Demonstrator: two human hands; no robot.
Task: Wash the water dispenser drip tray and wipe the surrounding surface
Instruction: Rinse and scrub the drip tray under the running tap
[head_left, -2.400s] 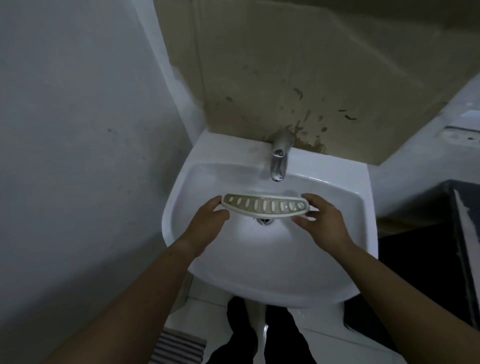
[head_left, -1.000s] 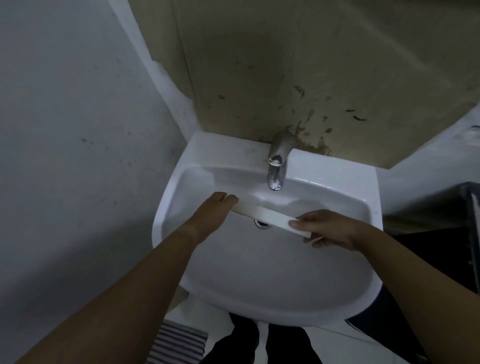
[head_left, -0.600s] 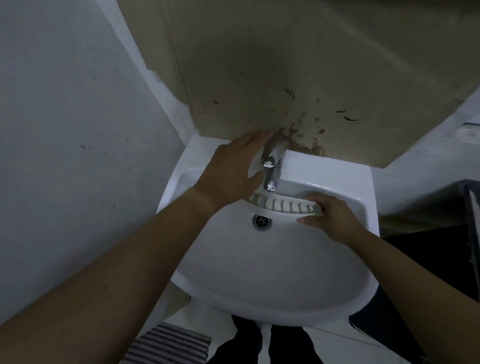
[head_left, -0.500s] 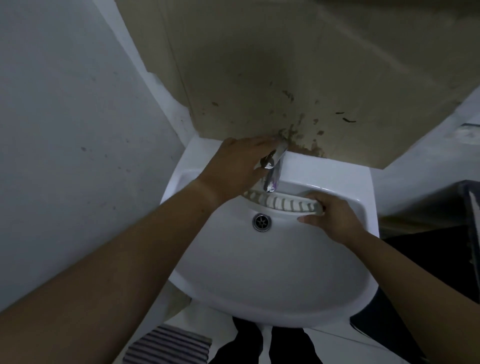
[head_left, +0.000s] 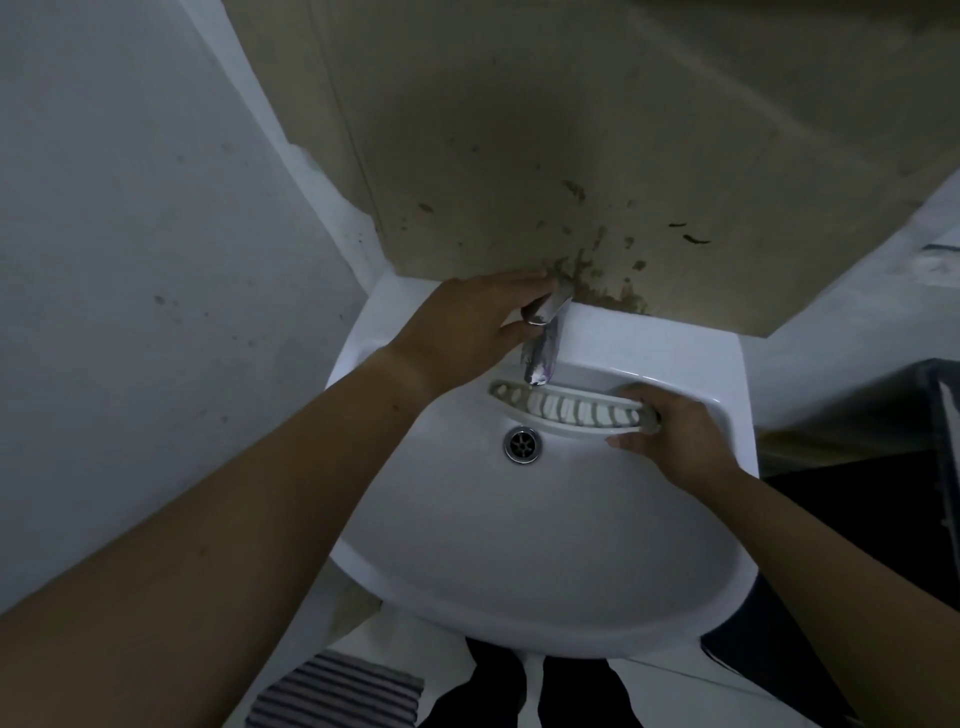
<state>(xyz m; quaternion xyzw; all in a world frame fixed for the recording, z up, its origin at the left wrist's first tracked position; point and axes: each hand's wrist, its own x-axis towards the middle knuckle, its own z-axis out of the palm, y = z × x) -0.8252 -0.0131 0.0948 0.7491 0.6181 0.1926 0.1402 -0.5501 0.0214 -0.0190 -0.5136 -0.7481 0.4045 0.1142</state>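
The drip tray (head_left: 561, 408), a curved white piece with a row of slots, lies in the white sink (head_left: 519, 561) right under the chrome tap's spout (head_left: 540, 358). My right hand (head_left: 670, 436) grips the tray's right end, slotted face up. My left hand (head_left: 467, 327) reaches over the basin's back edge and closes around the tap's lever (head_left: 548, 306). No water stream is visible. The drain (head_left: 522, 443) sits just in front of the tray.
A stained beige wall rises behind the sink, and a grey wall stands close on the left. A dark object (head_left: 883, 467) fills the right side. A striped mat (head_left: 332, 691) lies on the floor below the basin.
My left hand let go of the tray's left end and went up to the tap lever. My right hand carried the tray under the spout, slots up.
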